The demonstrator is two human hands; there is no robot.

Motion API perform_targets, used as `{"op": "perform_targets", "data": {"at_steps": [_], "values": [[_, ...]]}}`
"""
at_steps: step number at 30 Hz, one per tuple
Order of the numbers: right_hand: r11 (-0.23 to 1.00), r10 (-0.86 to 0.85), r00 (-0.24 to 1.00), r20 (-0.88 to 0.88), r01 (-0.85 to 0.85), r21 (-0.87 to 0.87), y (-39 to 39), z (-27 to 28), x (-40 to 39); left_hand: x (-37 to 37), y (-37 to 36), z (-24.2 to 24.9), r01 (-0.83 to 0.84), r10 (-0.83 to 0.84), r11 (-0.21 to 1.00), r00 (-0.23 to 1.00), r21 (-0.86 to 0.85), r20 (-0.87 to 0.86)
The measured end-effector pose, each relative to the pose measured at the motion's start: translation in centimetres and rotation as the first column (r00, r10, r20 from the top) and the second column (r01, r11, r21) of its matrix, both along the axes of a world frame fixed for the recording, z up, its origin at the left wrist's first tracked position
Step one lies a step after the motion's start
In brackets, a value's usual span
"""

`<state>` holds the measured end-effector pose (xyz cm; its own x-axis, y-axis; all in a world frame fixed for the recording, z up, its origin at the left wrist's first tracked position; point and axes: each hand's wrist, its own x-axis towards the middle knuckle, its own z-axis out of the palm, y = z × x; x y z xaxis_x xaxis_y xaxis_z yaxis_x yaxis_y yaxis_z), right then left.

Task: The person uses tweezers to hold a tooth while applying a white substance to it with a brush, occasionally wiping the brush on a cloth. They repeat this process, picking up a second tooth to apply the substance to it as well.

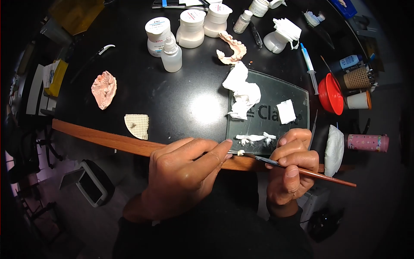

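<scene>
Fingertips pressed together, my left hand [185, 172] pinches a thin, mostly hidden holder. A small whitish tooth crown [240, 152] shows at its end, over the table edge. My right hand [295, 168] grips a fine brush [319, 176] with a reddish-brown handle. The brush's dark tip points left towards the crown, and a small gap seems to lie between them. Just beyond both hands is a dark glass slab [269, 125] bearing white porcelain paste [254, 138], a folded white pad [286, 112] and crumpled tissue [246, 95].
Powder jars [191, 28] and a dropper bottle [171, 56] stand at the back. A dental cast [104, 90] and honeycomb firing tray [137, 126] lie left. An arch-shaped model [233, 48] sits behind the slab. To the right are a syringe [309, 69] and red bowl [331, 95].
</scene>
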<state>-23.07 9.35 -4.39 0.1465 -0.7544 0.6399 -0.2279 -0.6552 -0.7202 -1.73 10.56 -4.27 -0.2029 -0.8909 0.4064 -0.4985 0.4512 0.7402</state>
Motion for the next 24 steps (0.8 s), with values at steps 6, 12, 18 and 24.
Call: {"op": "perform_targets", "data": {"at_steps": [6,12,18,24], "values": [[1.000,-0.015,1.000,-0.024,0.016,0.008,0.1,0.1,0.1,0.2,-0.1,-0.6,0.017,-0.016,0.999,0.999,-0.033,0.039],[0.999,-0.037,0.999,-0.022,0.037,0.016,0.0,0.2,0.4,0.3,-0.1,0.3,0.033,-0.036,0.998,0.997,0.051,0.075],[0.999,-0.032,0.998,-0.046,0.033,0.023,0.0,0.1,0.3,0.4,0.0,0.4,0.035,-0.041,0.997,0.995,0.066,0.096],[0.999,-0.029,0.998,-0.050,0.030,0.019,0.0,0.1,0.3,0.4,-0.1,-0.3,0.035,-0.036,0.999,0.995,0.014,0.093]]}}
